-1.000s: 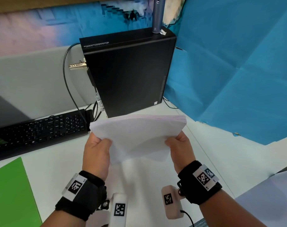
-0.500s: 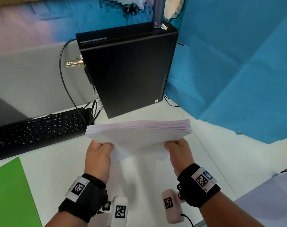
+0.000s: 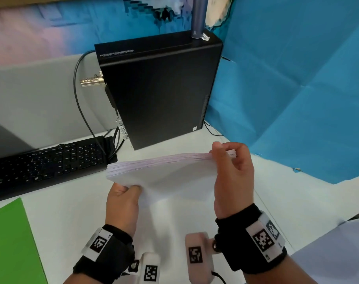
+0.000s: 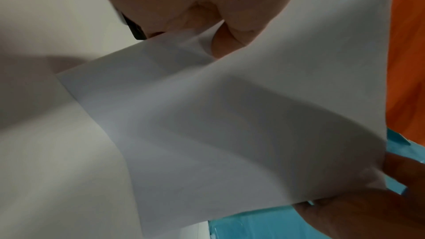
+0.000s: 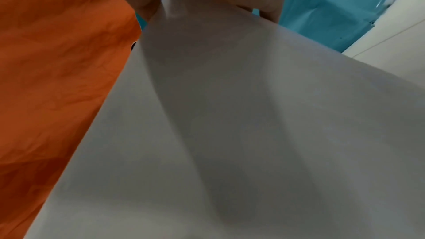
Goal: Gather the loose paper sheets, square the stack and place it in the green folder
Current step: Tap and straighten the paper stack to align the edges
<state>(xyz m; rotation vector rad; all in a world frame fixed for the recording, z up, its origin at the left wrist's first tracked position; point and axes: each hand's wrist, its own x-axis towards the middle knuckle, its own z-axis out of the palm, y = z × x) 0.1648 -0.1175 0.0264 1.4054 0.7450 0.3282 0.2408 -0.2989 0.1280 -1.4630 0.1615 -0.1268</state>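
While both hands are holding it above the white table [image 3: 277, 193], the paper stack [image 3: 170, 173] is lying nearly flat in the air, its long axis running left to right across the head view, with the far edge showing the layered sheets and tilting slightly upward toward the right. The sheets are sagging a little in the middle; seen from below in the wrist views, the underside [image 4: 207, 115] is curving in soft waves. The left hand [image 3: 122, 201] is gripping the near left corner, thumb on top and fingers underneath. The right hand [image 3: 233, 177] is wrapping over the right end of the stack, thumb and fingers curling around the far right corner.

The green folder [image 3: 10, 242] is lying flat on the table at the near left, well apart from the stack. Beyond the stack, a black computer tower [image 3: 160, 91] is standing upright, with a combination cable lock [image 3: 91, 80] sticking out of its left side. A black keyboard [image 3: 45, 162] is sitting to the left of the tower. Blue sheeting [image 3: 297, 89] is covering the wall on the right.
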